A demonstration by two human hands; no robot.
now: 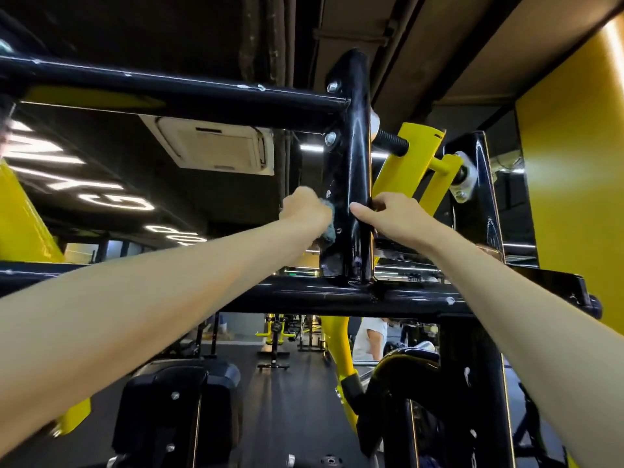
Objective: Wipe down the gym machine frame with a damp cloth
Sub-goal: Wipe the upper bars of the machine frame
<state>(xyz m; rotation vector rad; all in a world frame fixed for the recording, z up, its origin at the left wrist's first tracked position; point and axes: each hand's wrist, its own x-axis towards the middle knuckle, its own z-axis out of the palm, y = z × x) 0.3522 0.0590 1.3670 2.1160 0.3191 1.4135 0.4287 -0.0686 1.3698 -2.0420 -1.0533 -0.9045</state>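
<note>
Both hands are on the post [351,163]: your left hand [304,211] is clutching the cloth [329,231] against its side, probably mid-wipe; your right hand [388,214] is gripping the opposite edge. Next stroke is calling for firm pressure.

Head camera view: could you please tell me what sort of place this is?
Very likely a commercial gym: a black machine frame up close, yellow exercise machines on the dark floor beyond, and a padded seat below.
</note>
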